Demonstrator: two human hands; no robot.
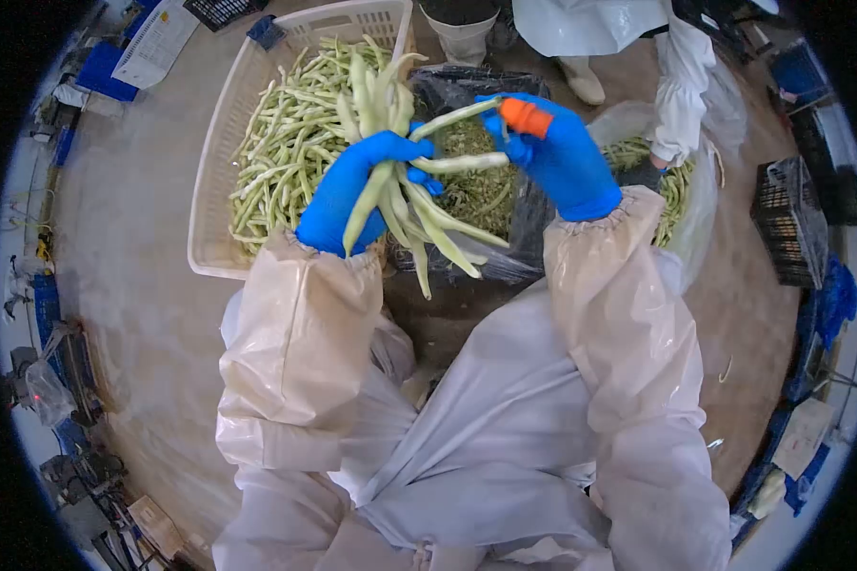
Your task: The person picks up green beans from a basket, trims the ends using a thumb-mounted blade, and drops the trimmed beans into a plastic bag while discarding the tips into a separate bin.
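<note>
My left hand (371, 181), in a blue glove, is closed round a bunch of pale green beans (376, 95) that fan out above and below the fist. Two beans from that bunch point right, towards my right hand (562, 157). The tip of the upper bean (457, 118) lies between my right fingers, which are pinched on it. An orange sleeve-like finger guard (526, 117) sits on my gloved right hand. Beneath both hands is a black plastic-lined crate (528, 205) with small green trimmings (467, 195) in it.
A cream plastic crate (209, 190) full of beans stands at the left. Right of the lined crate, a clear plastic bag (700, 219) holds more beans. Across from me a person in a white sleeve (683, 90) reaches down near it. A black crate (788, 224) stands far right.
</note>
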